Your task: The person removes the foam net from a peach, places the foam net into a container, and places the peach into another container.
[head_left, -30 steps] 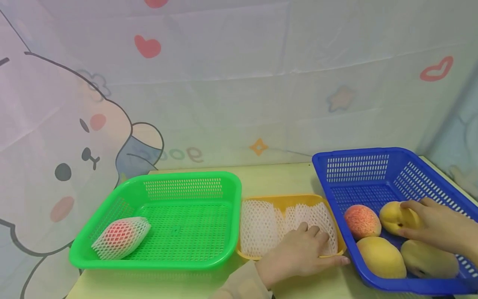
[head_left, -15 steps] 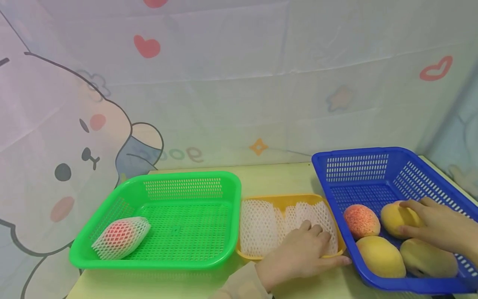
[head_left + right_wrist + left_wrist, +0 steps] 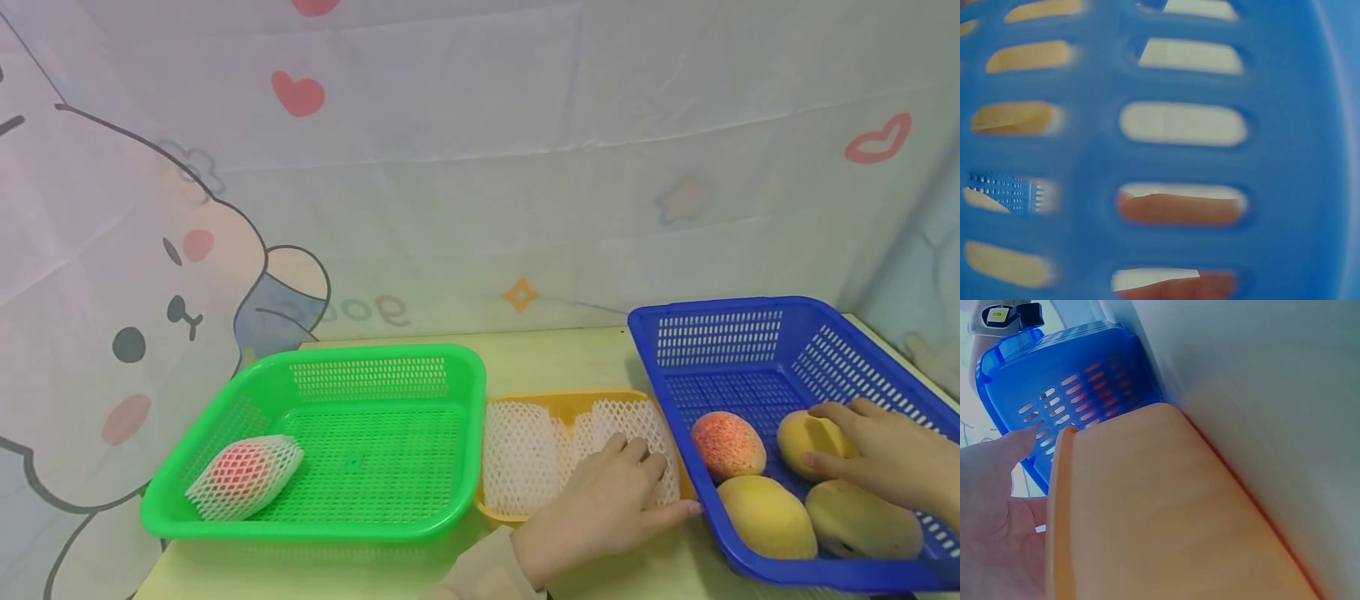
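Observation:
My right hand (image 3: 881,446) holds a smooth, rounded yellow fruit (image 3: 810,446) inside the blue basket (image 3: 675,467), with thumb and forefinger spread around its near side. The fruit's exact kind is unclear. A red-orange peach (image 3: 727,446), a larger yellow fruit (image 3: 767,517) and a greenish-yellow fruit (image 3: 862,521) lie beside it. Over the front rim of the yellow tray (image 3: 573,402) reaches my left hand (image 3: 600,508); its fingers rest on the white foam nets (image 3: 630,425) and the thumb points right. In the left wrist view, the tray's outer wall (image 3: 1147,506) hides the fingertips.
A green basket (image 3: 461,467) stands left of the tray, holding a reddish fruit in a foam net (image 3: 243,477). More white netting (image 3: 517,458) fills the tray's left side. Behind the table (image 3: 555,358) hangs a printed curtain (image 3: 450,192). Blue slotted wall (image 3: 1097,156) fills the right wrist view.
The yellow fruit under my right hand has turned, hiding its dark dimple, and shifted slightly right. Under my left fingers the foam net has shifted and spread a little.

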Tool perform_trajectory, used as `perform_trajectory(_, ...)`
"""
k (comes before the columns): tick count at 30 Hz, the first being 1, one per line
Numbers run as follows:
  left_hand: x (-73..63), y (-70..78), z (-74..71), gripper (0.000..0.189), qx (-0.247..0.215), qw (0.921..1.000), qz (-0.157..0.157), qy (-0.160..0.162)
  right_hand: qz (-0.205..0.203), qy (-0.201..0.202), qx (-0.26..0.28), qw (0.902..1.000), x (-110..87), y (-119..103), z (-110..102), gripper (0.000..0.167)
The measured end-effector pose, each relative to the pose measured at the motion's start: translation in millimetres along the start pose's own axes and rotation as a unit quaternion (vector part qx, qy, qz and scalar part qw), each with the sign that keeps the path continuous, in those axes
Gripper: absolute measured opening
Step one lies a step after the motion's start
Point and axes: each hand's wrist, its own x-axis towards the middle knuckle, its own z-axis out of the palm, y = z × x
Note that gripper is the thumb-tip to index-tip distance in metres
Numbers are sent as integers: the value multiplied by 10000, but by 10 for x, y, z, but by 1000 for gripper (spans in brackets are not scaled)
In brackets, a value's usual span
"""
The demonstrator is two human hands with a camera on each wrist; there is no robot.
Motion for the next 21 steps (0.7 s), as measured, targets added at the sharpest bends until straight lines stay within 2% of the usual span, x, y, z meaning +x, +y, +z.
perform_trajectory(9,-11,6,-33,46,146,9996,120,197,140,-180,-41,9997,-2,-52,-19,67)
perform_trajectory(12,-21,2,-63,40,285,9990,187,301,132,-248,-34,9996,-9,-63,-21,68)
perform_trajectory(17,-54,-8,-156,24,520,9974,242,441,155,-300,26,9994,-7,-66,-22,67)
perform_trajectory(21,-87,-11,-259,24,545,9972,262,445,109,-253,45,9996,-22,-96,-39,64)
